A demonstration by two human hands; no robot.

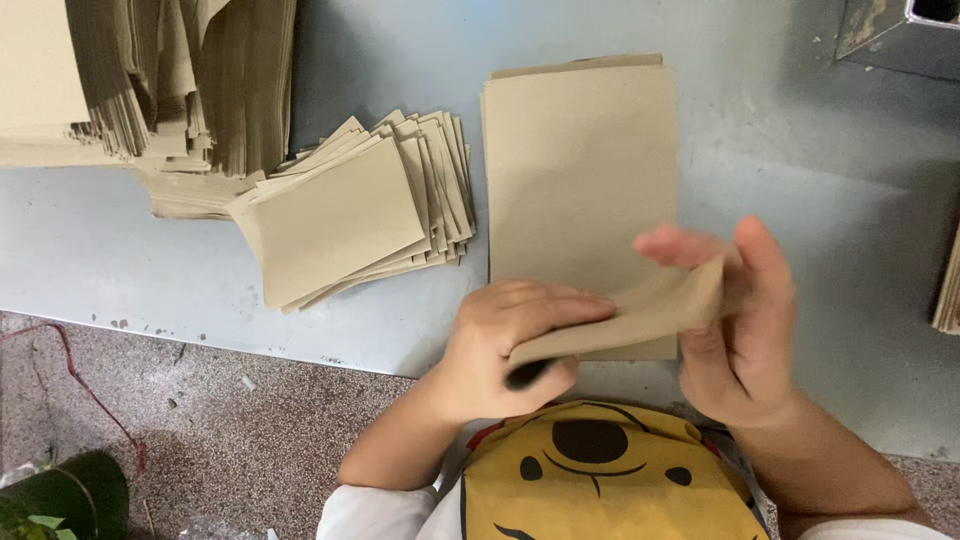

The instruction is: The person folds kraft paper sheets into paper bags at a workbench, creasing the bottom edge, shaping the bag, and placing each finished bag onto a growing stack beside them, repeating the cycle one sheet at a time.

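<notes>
a tan paper piece (640,315) is held just above the near end of the flat tan stack (580,170), pinched by the left hand (500,350), which also grips a dark tool (527,374), and by the right hand (740,320); a fold appears under way, so firm creasing is called for; a fanned pile (350,210) lies left of the stack

Grey table (800,200): flat kraft sheet stack (580,170) center, fanned sheets (350,210) left, big messy paper pile (150,90) top-left.
</notes>
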